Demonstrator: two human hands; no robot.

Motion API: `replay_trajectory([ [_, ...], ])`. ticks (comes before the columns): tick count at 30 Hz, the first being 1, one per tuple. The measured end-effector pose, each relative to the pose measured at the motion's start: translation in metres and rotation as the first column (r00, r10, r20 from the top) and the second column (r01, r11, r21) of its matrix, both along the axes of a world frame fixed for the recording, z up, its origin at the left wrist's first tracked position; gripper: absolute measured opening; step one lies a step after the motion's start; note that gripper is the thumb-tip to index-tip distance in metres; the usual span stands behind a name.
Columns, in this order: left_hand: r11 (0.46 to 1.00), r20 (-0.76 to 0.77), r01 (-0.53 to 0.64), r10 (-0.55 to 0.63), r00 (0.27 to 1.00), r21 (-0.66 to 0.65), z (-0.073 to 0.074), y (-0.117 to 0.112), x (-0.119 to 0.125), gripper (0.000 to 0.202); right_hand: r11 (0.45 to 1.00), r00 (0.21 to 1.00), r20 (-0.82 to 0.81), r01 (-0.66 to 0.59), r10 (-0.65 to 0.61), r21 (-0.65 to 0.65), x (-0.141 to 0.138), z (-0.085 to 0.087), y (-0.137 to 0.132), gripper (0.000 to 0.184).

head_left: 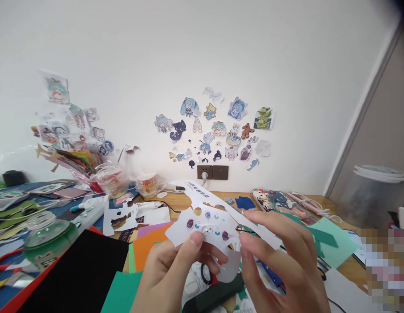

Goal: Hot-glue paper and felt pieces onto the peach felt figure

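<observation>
A white paper cutout [180, 232], dotted with purple gems and small blue shapes, is held up over the desk. My left hand [172, 269] grips its lower edge, with the thumb in front and the fingers behind. At the cutout's right edge, the fingertips of my right hand [283, 256] come together in a pinch. Behind the cutout slants a white sheet with cut-away holes and dark printing [202, 191]. One of my right fingers crosses this sheet; whether it grips the sheet I cannot make out.
Black paper [81, 261] and green paper [121, 291] lie on the left, near a green-filled jar [48, 239] and red-handled scissors [6, 263]. A dark green cylindrical object [215, 295] lies below my hands. Mint paper [335, 234] is on the right. Stickers [218, 128] cover the wall.
</observation>
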State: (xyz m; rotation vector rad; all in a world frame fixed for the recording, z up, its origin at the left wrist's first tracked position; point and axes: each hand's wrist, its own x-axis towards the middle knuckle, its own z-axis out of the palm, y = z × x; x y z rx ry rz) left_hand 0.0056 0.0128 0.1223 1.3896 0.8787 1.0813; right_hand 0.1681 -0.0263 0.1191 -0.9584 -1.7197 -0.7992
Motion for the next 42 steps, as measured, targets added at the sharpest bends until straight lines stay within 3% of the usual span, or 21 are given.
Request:
replay_trajectory([
  [7, 0.999, 0.027, -0.040, 0.039, 0.999, 0.033, 0.004, -0.005, 0.002, 0.038, 0.992, 0.995, -0.096, 0.004, -0.016, -0.122, -0.003, 0.000, -0.005, 0.028],
  [12, 0.990, -0.118, -0.095, 0.107, 0.987, 0.103, 0.004, -0.005, 0.003, 0.041, 0.967, 0.986, -0.164, -0.015, -0.028, -0.254, 0.000, -0.001, -0.008, 0.018],
  [18, 0.982, -0.167, -0.067, 0.096, 0.981, 0.174, 0.004, -0.004, 0.005, 0.040, 0.940, 0.964, -0.260, -0.042, -0.050, -0.338, 0.006, 0.002, -0.007, 0.001],
  [21, 0.978, -0.229, -0.102, 0.143, 0.963, 0.183, 0.001, -0.005, 0.005, 0.040, 0.943, 0.968, -0.246, -0.034, -0.052, -0.332, 0.006, 0.004, -0.006, 0.007],
  [26, 0.978, -0.296, -0.069, 0.127, 0.947, 0.197, -0.003, -0.005, 0.003, 0.041, 0.955, 0.980, -0.181, 0.030, -0.086, -0.295, 0.006, 0.002, -0.002, 0.007],
  [33, 0.984, -0.218, -0.082, 0.116, 0.969, 0.156, 0.004, -0.008, 0.006, 0.035, 0.945, 0.989, -0.138, 0.002, -0.050, -0.328, 0.007, 0.009, -0.001, 0.007],
  [42, 0.990, -0.217, -0.081, 0.105, 0.970, 0.117, 0.001, -0.007, 0.007, 0.035, 0.896, 0.989, -0.131, 0.006, -0.072, -0.445, 0.015, 0.008, -0.007, 0.012],
])
